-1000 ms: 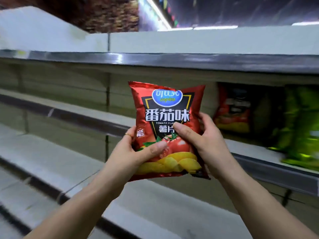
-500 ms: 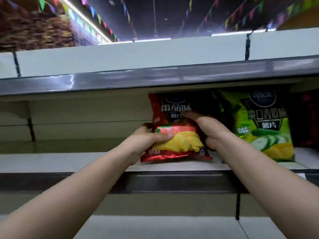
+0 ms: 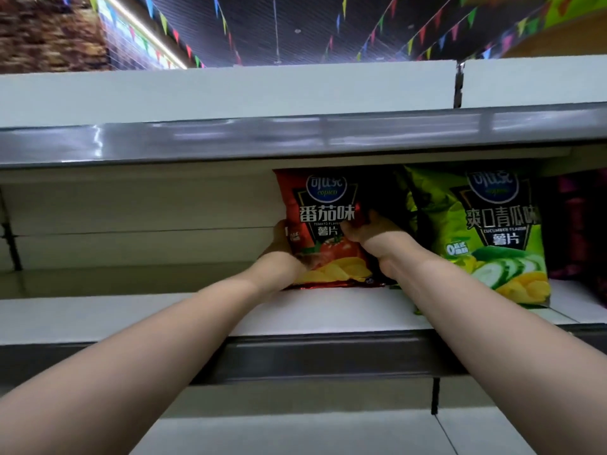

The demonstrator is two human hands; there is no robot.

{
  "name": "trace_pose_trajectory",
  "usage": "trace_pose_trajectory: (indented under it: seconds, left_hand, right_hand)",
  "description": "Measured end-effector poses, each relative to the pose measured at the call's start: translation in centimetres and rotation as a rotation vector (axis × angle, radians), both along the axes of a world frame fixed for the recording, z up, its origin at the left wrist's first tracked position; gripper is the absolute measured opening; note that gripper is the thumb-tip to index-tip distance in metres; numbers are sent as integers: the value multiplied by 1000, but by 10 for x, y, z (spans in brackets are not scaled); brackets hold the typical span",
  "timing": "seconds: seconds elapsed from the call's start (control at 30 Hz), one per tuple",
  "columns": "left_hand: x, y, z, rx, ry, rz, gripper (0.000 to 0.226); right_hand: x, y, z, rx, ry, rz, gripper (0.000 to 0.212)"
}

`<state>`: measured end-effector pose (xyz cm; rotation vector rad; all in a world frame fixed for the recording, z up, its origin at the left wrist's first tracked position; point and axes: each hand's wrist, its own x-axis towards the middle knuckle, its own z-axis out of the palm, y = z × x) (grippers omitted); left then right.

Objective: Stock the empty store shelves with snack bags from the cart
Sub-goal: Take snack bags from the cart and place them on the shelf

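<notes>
We hold the red tomato chip bag (image 3: pixel 323 228) upright between our closed left hand (image 3: pixel 281 249) and right hand (image 3: pixel 372 236), its base on the shelf (image 3: pixel 164 311), green bag (image 3: pixel 492 234) just right.

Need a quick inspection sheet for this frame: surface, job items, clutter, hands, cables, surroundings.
Surface: white shelf, bare left of the bags.
Job's things: red tomato chip bag upright on the shelf; green cucumber chip bag upright to its right.
Clutter: nothing seen.
Grippers: left hand and right hand both grip the red bag.
Cables: nothing seen.
Surroundings: empty upper shelf, coloured pennant strings under a dark ceiling.
</notes>
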<state>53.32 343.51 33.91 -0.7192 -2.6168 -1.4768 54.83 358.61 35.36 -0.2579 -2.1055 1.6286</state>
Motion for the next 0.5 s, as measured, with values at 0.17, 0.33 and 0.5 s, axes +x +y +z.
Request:
trace_pose_trajectory:
  seconds: [0.17, 0.33, 0.5]
  left_hand:
    - [29, -16, -2, 23, 14, 155, 96]
    - [89, -67, -32, 261, 215, 339, 63]
    - [142, -157, -72, 312, 112, 535, 52]
  right_hand:
    - [42, -26, 5, 327, 163, -258, 65]
    - [81, -96, -27, 235, 611, 15, 48]
    - [90, -200, -71, 63, 556, 441, 45]
